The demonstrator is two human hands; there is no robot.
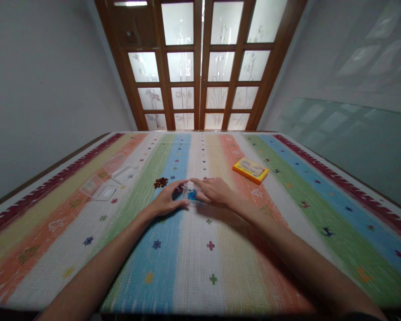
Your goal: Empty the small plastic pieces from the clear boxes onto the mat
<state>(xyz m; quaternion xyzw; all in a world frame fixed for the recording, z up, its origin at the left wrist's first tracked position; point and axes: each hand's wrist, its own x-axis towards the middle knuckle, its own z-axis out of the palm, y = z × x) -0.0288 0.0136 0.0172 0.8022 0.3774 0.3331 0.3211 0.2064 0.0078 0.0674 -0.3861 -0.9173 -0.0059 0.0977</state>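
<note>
A small clear plastic box (187,186) lies on the tablecloth between my hands, with blue pieces (191,195) inside it. My left hand (167,198) curves around the left side of the box, thumb at the near edge and fingers at the far edge. From the right, my right hand (216,191) grips the box, its forefinger stretched along the far edge and its other fingers bent by the blue pieces. Whether those fingers also pinch a piece is hidden. Just beyond my left hand sits a small pile of brown pieces (161,183).
Two open clear plastic boxes, a nearer one (103,191) and a farther one (124,174), lie at the left. A yellow-orange flat box (250,170) rests at the right. The striped tablecloth (194,276) covers the table, with wood-framed glass doors (200,67) behind.
</note>
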